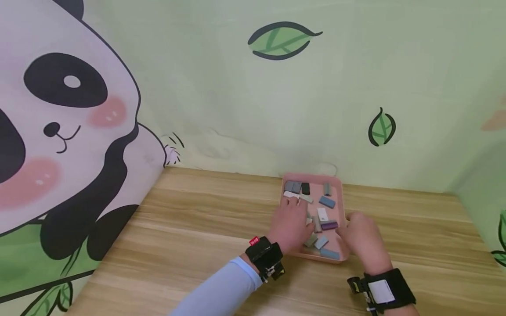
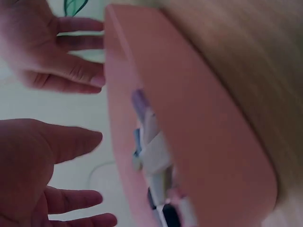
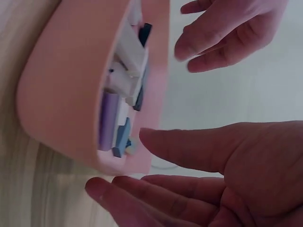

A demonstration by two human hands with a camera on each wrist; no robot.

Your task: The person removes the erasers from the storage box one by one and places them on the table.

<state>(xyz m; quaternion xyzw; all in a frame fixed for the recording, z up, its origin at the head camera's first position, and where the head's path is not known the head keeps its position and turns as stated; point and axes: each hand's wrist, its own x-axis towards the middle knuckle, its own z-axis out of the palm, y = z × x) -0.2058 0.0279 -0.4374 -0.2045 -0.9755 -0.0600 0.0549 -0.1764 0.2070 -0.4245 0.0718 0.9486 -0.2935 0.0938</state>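
A pink tray (image 1: 343,206) holds several small blocks, among them a purple block (image 1: 329,225), a blue block (image 1: 327,202) and a black block (image 1: 305,188). My left hand (image 1: 290,221) reaches over the tray's left side, with fingers spread above the blocks and nothing held. Part of the tray's left wall is hidden beneath it. At the right rim is my right hand (image 1: 363,239), its thumb toward the inside and its fingers along the outside. In the right wrist view, the right thumb (image 3: 180,146) and fingers stand apart around the tray's corner.
The tray stands on a wood-grain table (image 1: 213,206), close to the green backdrop (image 1: 237,109) behind. A panda drawing (image 1: 71,131) covers the left side. Each wrist wears a black strap with a small camera.
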